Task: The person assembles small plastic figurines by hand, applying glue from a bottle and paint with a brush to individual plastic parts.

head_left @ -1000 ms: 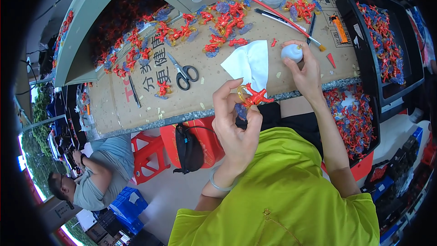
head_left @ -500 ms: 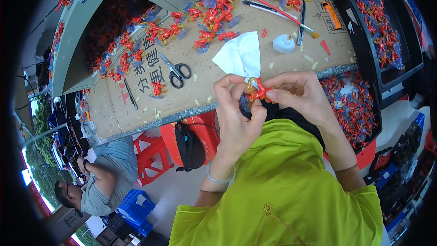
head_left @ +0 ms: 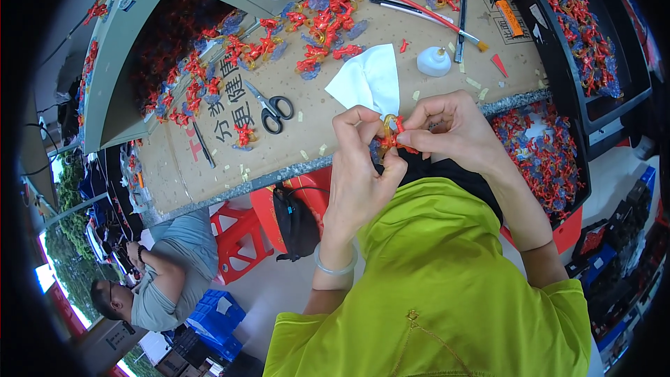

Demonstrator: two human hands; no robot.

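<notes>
A small red plastic figurine (head_left: pixel 390 130) with clear yellow and blue parts is held between both hands, just off the table's front edge. My left hand (head_left: pixel 361 171) pinches it from the left with thumb and fingers. From the other side, the thumb and fingertips of my right hand (head_left: pixel 457 134) close on its red part. The fingers cover much of it. Beyond the hands lies a white cloth (head_left: pixel 368 78). Black-handled scissors (head_left: pixel 276 114) and a single figurine (head_left: pixel 244 135) rest to the left. A white squeeze bottle (head_left: pixel 434 61) stands to the right.
Many similar figurines (head_left: pixel 333 22) cover the far table, spilling from a grey machine (head_left: pixel 124 49). A red-handled brush (head_left: pixel 447 26) and orange cutter (head_left: pixel 508 17) lie back right. Black trays (head_left: pixel 585 141) of figurines stand right. Another person (head_left: pixel 171 276) sits at left.
The figurine has been turned slightly between my fingers, its yellow loop now showing more. My right fingers have shifted their hold, and the view has moved a little.
</notes>
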